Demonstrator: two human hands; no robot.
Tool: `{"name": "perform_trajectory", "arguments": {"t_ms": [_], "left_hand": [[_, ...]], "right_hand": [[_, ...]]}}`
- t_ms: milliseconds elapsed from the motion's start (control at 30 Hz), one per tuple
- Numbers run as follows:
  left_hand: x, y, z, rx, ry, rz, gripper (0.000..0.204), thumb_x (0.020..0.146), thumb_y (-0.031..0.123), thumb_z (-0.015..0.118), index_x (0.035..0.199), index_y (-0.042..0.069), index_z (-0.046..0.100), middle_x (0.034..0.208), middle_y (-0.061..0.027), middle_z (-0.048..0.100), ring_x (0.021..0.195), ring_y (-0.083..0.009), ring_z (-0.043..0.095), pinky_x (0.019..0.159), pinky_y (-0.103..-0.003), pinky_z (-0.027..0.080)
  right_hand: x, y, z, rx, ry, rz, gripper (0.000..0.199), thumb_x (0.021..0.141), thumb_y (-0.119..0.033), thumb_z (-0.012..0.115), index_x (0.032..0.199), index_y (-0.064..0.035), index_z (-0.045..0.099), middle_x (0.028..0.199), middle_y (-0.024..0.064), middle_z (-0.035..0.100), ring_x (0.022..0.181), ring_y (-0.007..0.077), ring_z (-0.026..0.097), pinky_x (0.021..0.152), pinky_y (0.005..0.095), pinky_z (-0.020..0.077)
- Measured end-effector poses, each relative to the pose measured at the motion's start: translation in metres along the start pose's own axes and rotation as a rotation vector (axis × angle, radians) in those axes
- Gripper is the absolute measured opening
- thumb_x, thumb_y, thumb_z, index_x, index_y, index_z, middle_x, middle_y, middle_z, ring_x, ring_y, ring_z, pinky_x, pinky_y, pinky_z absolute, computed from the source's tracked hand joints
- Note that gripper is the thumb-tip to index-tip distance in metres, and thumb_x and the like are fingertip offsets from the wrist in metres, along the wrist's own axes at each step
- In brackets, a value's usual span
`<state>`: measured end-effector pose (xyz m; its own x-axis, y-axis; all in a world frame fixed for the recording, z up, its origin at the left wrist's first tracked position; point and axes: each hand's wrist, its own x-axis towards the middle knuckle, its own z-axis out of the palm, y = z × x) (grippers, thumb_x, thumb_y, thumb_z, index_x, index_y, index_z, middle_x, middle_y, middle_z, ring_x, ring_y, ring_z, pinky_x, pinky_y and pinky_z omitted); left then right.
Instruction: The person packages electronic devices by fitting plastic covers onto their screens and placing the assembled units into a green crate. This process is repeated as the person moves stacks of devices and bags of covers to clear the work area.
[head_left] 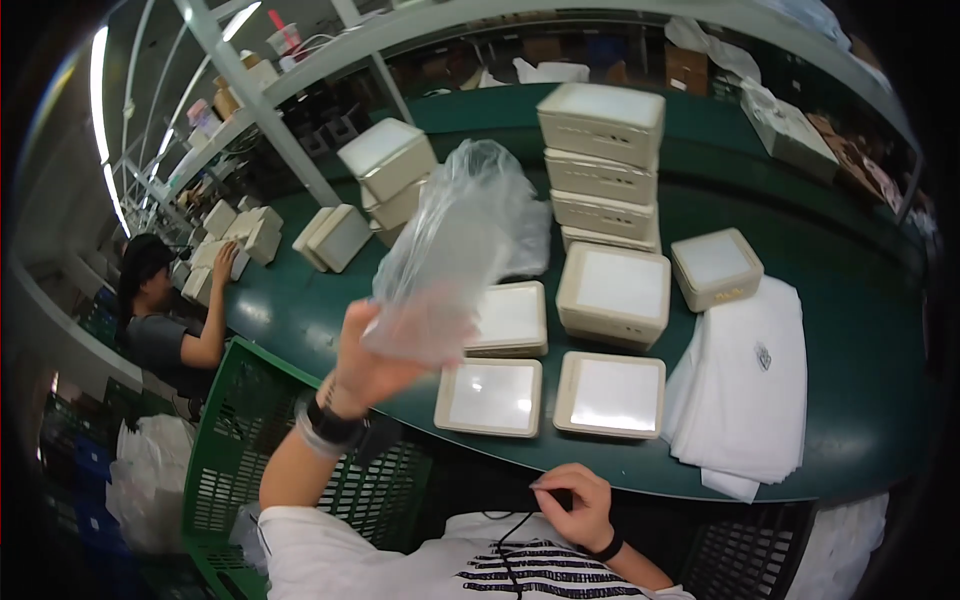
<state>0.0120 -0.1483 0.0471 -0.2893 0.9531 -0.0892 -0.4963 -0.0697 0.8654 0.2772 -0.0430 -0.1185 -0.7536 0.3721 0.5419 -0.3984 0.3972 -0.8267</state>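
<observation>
My left hand (408,345) is raised over the table's near edge with a clear plastic bag (465,215) in its grasp. The bag stands up above the hand, and the fingers show blurred through the film. Low down by the table edge is my right hand (577,508), its thumb and fingers curled together in a pinch; nothing shows between them. Just beyond it lie two cream boxes with white tops, one on the left (489,397) and one on the right (610,395). Another cream box (515,318) is partly hidden behind the bag.
Cream boxes form a tall stack (603,185) at the back and another pile (388,160) farther left. White folded bags (745,390) lie at the right, touching a cream box (717,268). A green crate (245,450) stands below left. A co-worker (170,310) handles boxes at far left.
</observation>
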Motion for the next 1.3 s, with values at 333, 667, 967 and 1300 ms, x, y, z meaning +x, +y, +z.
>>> {"name": "perform_trajectory", "arguments": {"t_ms": [333,667,967,1300], "left_hand": [[-0.081,-0.108,0.019,-0.873,-0.422,-0.341,0.083,0.085,0.059,0.043,0.147,0.007,0.024,0.149,-0.0179,0.028,0.127,-0.0513,0.036,0.093,-0.058,0.043],[-0.1,-0.1,-0.027,-0.22,-0.244,-0.239,0.05,0.096,0.04,0.052,0.131,0.004,0.046,0.126,-0.0063,0.056,0.096,-0.011,0.061,0.078,-0.028,0.053],[-0.113,-0.091,-0.044,-0.393,-0.196,-0.128,0.035,0.094,0.021,0.058,0.124,0.004,0.052,0.107,-0.0015,0.063,0.081,-0.0071,0.06,0.07,-0.022,0.051],[-0.111,-0.108,-0.038,-0.492,-0.167,-0.047,0.034,0.092,0.013,0.06,0.124,0.005,0.052,0.111,-0.0031,0.062,0.094,-0.0122,0.061,0.08,-0.027,0.051]], "right_hand": [[0.095,-0.04,0.046,1.379,-0.19,0.118,0.123,0.056,-0.029,0.087,0.151,-0.0235,0.009,0.15,0.0229,0.017,0.14,0.0433,0.014,0.113,0.0538,0.0181],[0.115,-0.039,0.059,0.973,-0.048,0.158,0.132,0.05,-0.043,0.09,0.151,-0.0196,0.008,0.151,0.0212,0.016,0.138,0.0428,0.018,0.112,0.0551,0.0199],[0.088,-0.033,0.118,0.825,-0.326,0.377,0.113,0.064,-0.038,0.083,0.149,-0.0087,0.014,0.151,0.0203,0.019,0.136,0.0378,0.023,0.111,0.048,0.0217],[0.064,-0.014,0.11,0.483,-0.492,0.34,0.097,0.074,-0.034,0.078,0.146,-0.0006,0.022,0.145,0.018,0.033,0.132,0.0324,0.035,0.107,0.0432,0.031]]}}
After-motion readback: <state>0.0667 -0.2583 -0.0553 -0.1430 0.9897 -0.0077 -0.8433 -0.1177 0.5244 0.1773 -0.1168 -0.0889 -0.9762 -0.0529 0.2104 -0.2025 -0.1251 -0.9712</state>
